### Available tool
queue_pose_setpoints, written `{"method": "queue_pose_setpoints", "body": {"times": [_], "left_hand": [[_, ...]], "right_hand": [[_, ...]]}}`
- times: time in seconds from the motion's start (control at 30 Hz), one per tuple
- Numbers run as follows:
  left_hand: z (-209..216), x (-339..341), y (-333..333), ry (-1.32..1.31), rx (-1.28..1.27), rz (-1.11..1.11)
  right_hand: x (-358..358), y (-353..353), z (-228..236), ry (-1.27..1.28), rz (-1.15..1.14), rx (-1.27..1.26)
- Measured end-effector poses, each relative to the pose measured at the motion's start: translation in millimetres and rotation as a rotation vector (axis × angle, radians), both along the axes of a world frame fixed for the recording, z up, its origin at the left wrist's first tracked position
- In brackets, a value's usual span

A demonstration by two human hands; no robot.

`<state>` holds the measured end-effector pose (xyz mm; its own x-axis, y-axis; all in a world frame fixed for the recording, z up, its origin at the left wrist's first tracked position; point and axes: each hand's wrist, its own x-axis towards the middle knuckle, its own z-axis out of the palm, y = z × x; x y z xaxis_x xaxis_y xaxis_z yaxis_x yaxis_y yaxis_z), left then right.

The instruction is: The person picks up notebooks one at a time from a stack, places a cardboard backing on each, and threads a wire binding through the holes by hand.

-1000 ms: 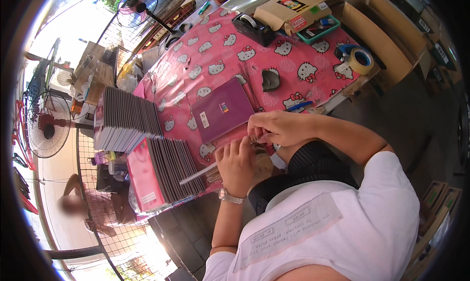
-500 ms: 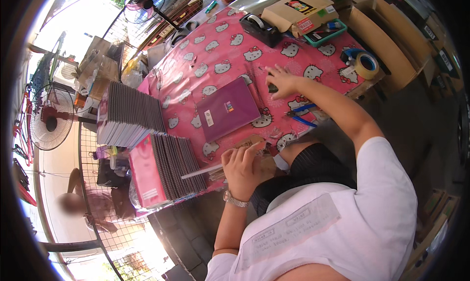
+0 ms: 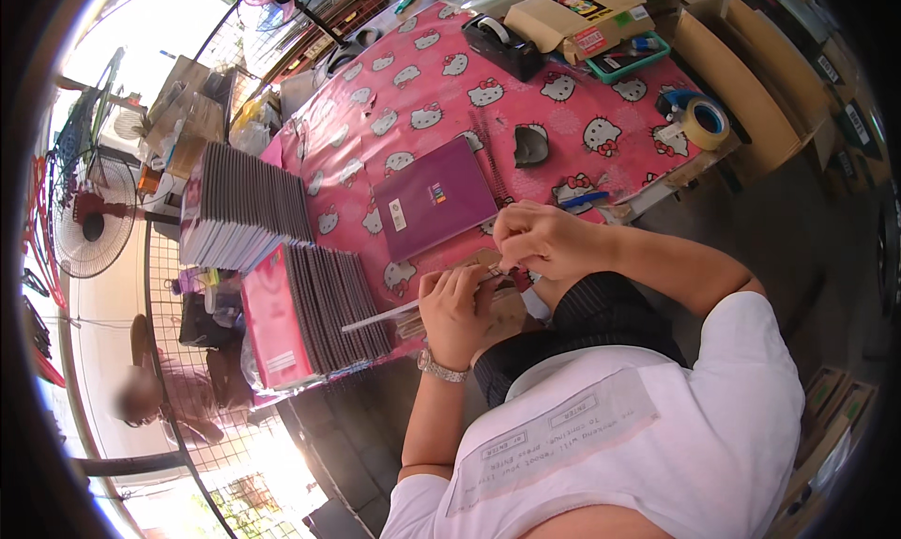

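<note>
My left hand (image 3: 455,314) is closed on a thin notebook (image 3: 375,321), seen edge-on as a pale strip above my lap. Fingers bent and pressed together, my right hand (image 3: 540,238) is at the notebook's right end. What it pinches is too small to make out. Beyond the hands a purple notebook (image 3: 436,201) lies flat on the pink patterned table cover (image 3: 324,130), with a loose wire coil (image 3: 488,149) along its right side. A dark grey-green curved piece (image 3: 530,146) rests to the right of the coil. A blue handle (image 3: 587,200) shows behind my right hand.
Two stacks of spiral notebooks, a far one (image 3: 249,201) and a near one (image 3: 333,304), stand at the table's left. Toward the back are a black tape dispenser (image 3: 502,46), a cardboard box (image 3: 577,23) and a green tray (image 3: 629,60). Tape rolls (image 3: 704,124) lie at the right edge.
My right hand has let go of the dark grey-green piece on the table and come back toward me to the notebook's end. The left hand still holds the notebook.
</note>
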<state>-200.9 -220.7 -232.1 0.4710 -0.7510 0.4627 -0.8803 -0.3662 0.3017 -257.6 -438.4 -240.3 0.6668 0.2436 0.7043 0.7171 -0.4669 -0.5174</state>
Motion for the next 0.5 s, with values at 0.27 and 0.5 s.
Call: {"method": "queue_pose_setpoints", "body": {"times": [0.27, 0.5], "left_hand": [[0, -8, 9, 0.024, -0.033, -0.042], [1, -7, 0, -0.006, 0.002, -0.007]], "right_hand": [[-19, 5, -9, 0.347, 0.141, 0.112], [-23, 0, 13, 0.526, 0.039, -0.004]]}}
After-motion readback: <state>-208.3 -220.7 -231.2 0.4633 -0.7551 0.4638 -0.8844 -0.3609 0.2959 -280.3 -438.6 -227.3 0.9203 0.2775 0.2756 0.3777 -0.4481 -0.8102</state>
